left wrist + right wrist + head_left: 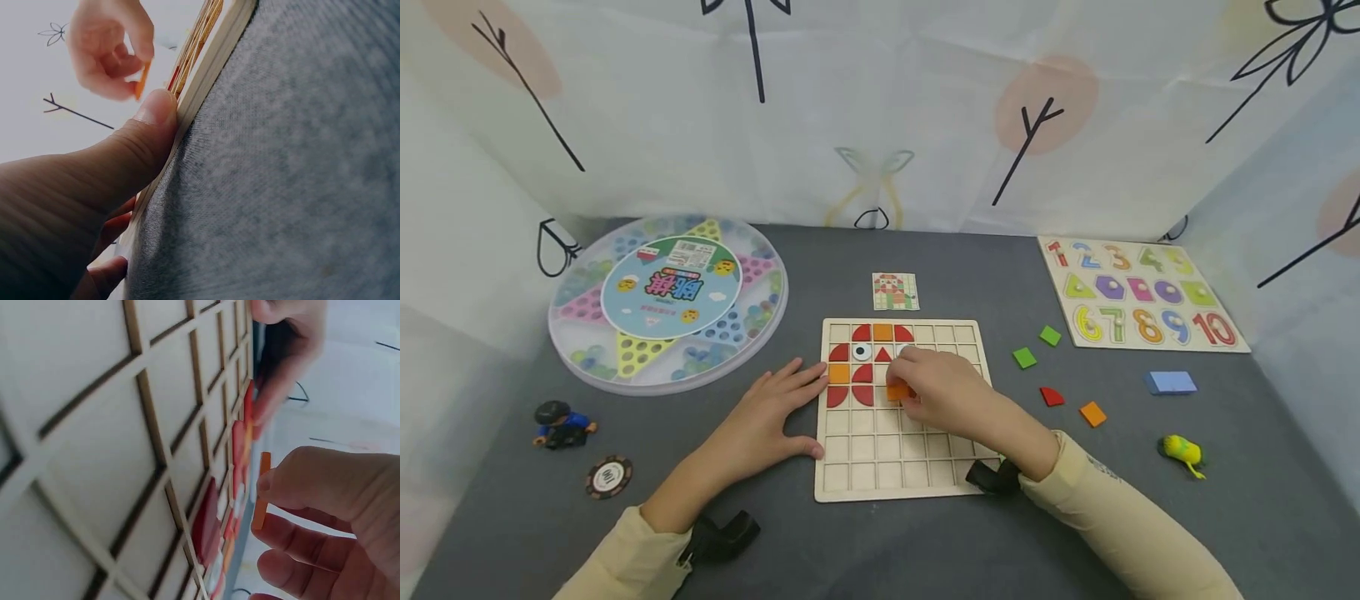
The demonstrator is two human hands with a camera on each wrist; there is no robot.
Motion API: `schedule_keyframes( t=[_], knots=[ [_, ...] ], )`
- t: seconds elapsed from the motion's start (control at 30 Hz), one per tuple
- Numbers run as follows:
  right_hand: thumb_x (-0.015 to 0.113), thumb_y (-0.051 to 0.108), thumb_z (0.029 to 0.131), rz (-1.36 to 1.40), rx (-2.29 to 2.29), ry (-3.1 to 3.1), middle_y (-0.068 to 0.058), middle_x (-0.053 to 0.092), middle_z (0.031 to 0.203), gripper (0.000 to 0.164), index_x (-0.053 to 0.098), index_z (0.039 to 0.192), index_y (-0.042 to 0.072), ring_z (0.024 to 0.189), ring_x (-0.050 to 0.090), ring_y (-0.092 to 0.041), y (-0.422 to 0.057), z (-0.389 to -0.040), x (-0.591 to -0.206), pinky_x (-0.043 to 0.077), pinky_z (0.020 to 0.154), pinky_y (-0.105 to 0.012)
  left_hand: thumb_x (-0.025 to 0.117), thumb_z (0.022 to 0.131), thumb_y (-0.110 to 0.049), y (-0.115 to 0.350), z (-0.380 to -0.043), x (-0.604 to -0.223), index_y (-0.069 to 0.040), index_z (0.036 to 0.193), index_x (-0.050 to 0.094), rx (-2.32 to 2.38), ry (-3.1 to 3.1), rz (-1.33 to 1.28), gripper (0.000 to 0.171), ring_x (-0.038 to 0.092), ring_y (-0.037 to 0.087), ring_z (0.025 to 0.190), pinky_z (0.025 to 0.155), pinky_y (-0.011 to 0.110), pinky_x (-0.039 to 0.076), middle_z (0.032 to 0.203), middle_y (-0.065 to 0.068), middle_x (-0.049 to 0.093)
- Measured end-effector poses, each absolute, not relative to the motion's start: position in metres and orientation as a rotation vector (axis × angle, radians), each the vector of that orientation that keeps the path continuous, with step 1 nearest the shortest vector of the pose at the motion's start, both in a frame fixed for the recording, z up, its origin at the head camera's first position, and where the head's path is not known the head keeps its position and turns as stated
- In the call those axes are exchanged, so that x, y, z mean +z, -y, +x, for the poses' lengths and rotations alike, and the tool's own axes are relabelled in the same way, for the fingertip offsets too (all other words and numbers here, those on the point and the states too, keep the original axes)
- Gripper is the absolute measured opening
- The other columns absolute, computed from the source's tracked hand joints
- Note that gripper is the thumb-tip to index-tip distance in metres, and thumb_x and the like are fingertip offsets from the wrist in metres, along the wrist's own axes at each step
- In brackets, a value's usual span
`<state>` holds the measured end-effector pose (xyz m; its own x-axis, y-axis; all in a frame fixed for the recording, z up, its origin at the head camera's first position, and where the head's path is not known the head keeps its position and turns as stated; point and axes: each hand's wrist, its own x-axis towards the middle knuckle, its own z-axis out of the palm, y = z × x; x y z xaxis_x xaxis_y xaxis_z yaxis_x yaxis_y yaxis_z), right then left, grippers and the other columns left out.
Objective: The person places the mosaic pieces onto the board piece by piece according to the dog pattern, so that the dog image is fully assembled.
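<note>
A wooden grid board (874, 475) lies in the middle of the table, with red quarter-circle pieces (862, 395), orange squares (838, 373) and a white eye piece (861, 352) in its upper cells. Between thumb and finger my right hand (951, 392) pinches an orange square tile (262, 490), held above the board's cells and tilted on edge in the right wrist view. My left hand (767, 421) rests at the board's left edge with spread fingers; its thumb (150, 125) touches the board's side. A small pattern card (895, 292) lies behind the board.
To the right lie green squares (1024, 357), a red piece (1052, 397), an orange square (1093, 414), a blue block (1171, 383), a yellow-green toy (1183, 451) and a number board (1142, 292). Leftward are a round game box (668, 304), a toy figure (563, 425) and a poker chip (608, 477).
</note>
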<state>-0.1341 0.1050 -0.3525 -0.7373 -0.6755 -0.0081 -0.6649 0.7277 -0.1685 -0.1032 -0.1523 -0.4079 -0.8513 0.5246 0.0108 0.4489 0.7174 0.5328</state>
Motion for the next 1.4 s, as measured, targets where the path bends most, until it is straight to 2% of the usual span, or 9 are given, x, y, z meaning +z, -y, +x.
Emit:
schedule_keyframes(
  t=[0.23, 0.43, 0.57, 0.73, 0.87, 1.03, 1.27, 1.4],
  knots=[
    [0.065, 0.01, 0.072, -1.122, -0.167, -2.838, 0.009, 0.049, 0.076, 0.015, 0.064, 0.085, 0.019, 0.061, 0.044, -0.007, -0.094, -0.137, -0.361, 0.039, 0.053, -0.021, 0.07, 0.063, -0.051, 0.15, -0.104, -0.407, -0.018, 0.138, 0.035, 0.812, -2.778, 0.812, 0.089, 0.015, 0.026, 0.135, 0.103, 0.056, 0.012, 0.145, -0.003, 0.027],
    [0.067, 0.015, 0.076, -1.121, -0.205, -2.807, 0.008, 0.055, 0.082, 0.012, 0.065, 0.087, 0.019, 0.067, 0.049, -0.007, -0.091, -0.137, -0.366, 0.043, 0.059, -0.022, 0.07, 0.063, -0.051, 0.15, -0.104, -0.408, -0.018, 0.138, 0.035, 0.824, -2.777, 0.801, 0.089, 0.015, 0.026, 0.135, 0.103, 0.056, 0.012, 0.145, -0.004, 0.027],
    [0.067, 0.017, 0.077, -1.121, -0.264, -2.798, 0.006, 0.057, 0.086, 0.017, 0.067, 0.093, 0.019, 0.07, 0.052, -0.007, -0.096, -0.136, -0.363, 0.044, 0.061, -0.022, 0.07, 0.063, -0.051, 0.15, -0.103, -0.408, -0.018, 0.138, 0.035, 0.828, -2.775, 0.8, 0.089, 0.015, 0.027, 0.135, 0.103, 0.057, 0.012, 0.144, -0.003, 0.027],
    [0.07, 0.018, 0.076, -1.008, -0.396, -2.866, 0.002, 0.059, 0.096, 0.029, 0.065, 0.104, 0.016, 0.077, 0.055, -0.01, -0.137, -0.13, -0.348, 0.047, 0.064, -0.025, 0.07, 0.063, -0.051, 0.15, -0.103, -0.407, -0.018, 0.138, 0.035, 0.824, -2.777, 0.8, 0.089, 0.015, 0.026, 0.135, 0.103, 0.056, 0.012, 0.145, -0.003, 0.027],
    [0.07, 0.018, 0.076, -0.84, -0.423, -2.935, 0.0, 0.057, 0.102, 0.034, 0.062, 0.109, 0.013, 0.068, 0.05, -0.009, -0.189, -0.121, -0.344, 0.042, 0.056, -0.023, 0.071, 0.062, -0.051, 0.151, -0.104, -0.407, -0.019, 0.138, 0.035, 0.816, -2.786, 0.803, 0.09, 0.015, 0.026, 0.135, 0.103, 0.055, 0.012, 0.144, -0.004, 0.027],
    [0.07, 0.016, 0.077, -0.648, -0.393, -2.982, -0.003, 0.056, 0.1, 0.035, 0.062, 0.11, 0.011, 0.06, 0.04, -0.008, -0.236, -0.121, -0.353, 0.037, 0.052, -0.023, 0.07, 0.063, -0.051, 0.154, -0.104, -0.406, -0.019, 0.138, 0.034, 0.811, -2.785, 0.791, 0.09, 0.014, 0.026, 0.135, 0.104, 0.055, 0.011, 0.145, -0.004, 0.026],
    [0.069, 0.022, 0.078, -0.466, -0.277, -2.996, -0.008, 0.058, 0.092, 0.035, 0.062, 0.108, 0.007, 0.076, 0.055, -0.02, -0.251, -0.152, -0.363, 0.047, 0.064, -0.038, 0.07, 0.063, -0.052, 0.155, -0.103, -0.408, -0.019, 0.138, 0.035, 0.811, -2.79, 0.788, 0.09, 0.015, 0.027, 0.135, 0.103, 0.056, 0.012, 0.145, -0.003, 0.027],
    [0.07, 0.025, 0.076, -0.428, -0.246, -2.991, -0.008, 0.059, 0.091, 0.036, 0.062, 0.106, 0.008, 0.08, 0.056, -0.021, -0.249, -0.159, -0.366, 0.048, 0.067, -0.04, 0.07, 0.063, -0.052, 0.153, -0.103, -0.409, -0.019, 0.138, 0.035, 0.813, -2.785, 0.8, 0.089, 0.015, 0.027, 0.135, 0.103, 0.056, 0.012, 0.145, -0.003, 0.027]
  ],
)
